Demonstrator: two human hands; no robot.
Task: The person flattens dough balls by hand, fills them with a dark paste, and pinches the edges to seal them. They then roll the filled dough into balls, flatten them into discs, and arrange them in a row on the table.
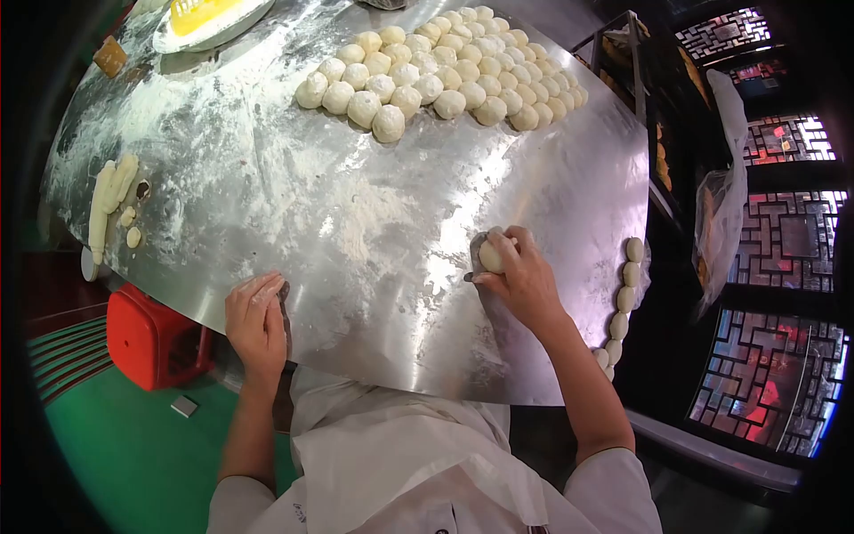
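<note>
My right hand (520,278) is curled round a pale dough ball (490,257), which sits on or close to the steel tabletop (382,303); part of the ball is hidden by the fingers. Near the front edge of the table, my left hand (256,319) lies with its floury fingers stretched out and side by side, and I see nothing in it. Farther back is a large cluster of flour-dusted dough balls (389,124). Along the right edge runs a curved row of smaller oval dough pieces (620,326).
Dough strips (111,200) and small scraps lie at the left. A floury white bowl (240,20) with a yellow object stands at the back left. Below the table is a red stool (147,343). A dark rack (642,80) and plastic sheeting (722,209) stand at the right.
</note>
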